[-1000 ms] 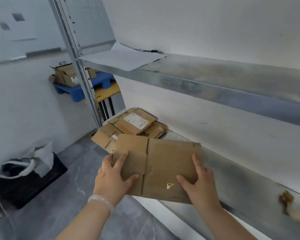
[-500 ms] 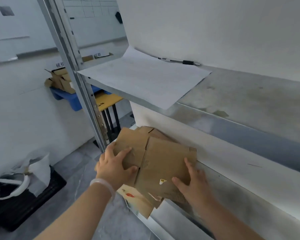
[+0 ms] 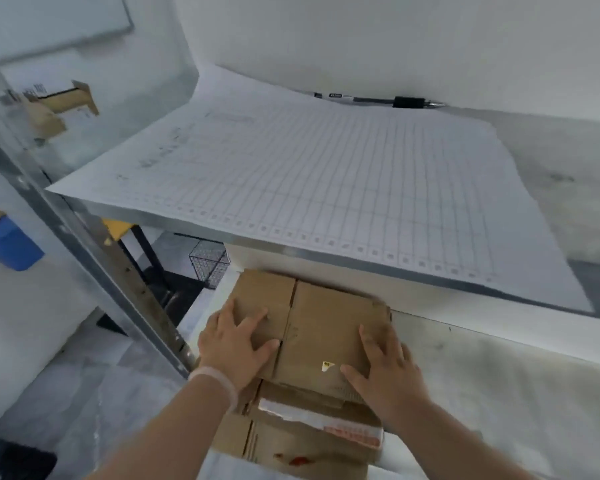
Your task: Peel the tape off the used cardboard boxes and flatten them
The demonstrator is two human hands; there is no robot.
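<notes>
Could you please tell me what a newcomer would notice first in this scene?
Most striking are the left hand and right hand pressing flat on a flattened cardboard box atop a stack of other flattened boxes at the left end of the lower shelf. Above, a large gridded paper sheet covers the upper shelf, with a black pen lying along the wall behind it.

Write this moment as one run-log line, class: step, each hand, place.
step: flattened box held flat on cardboard pile | left hand: flat on box | right hand: flat on box | place: lower shelf
</notes>
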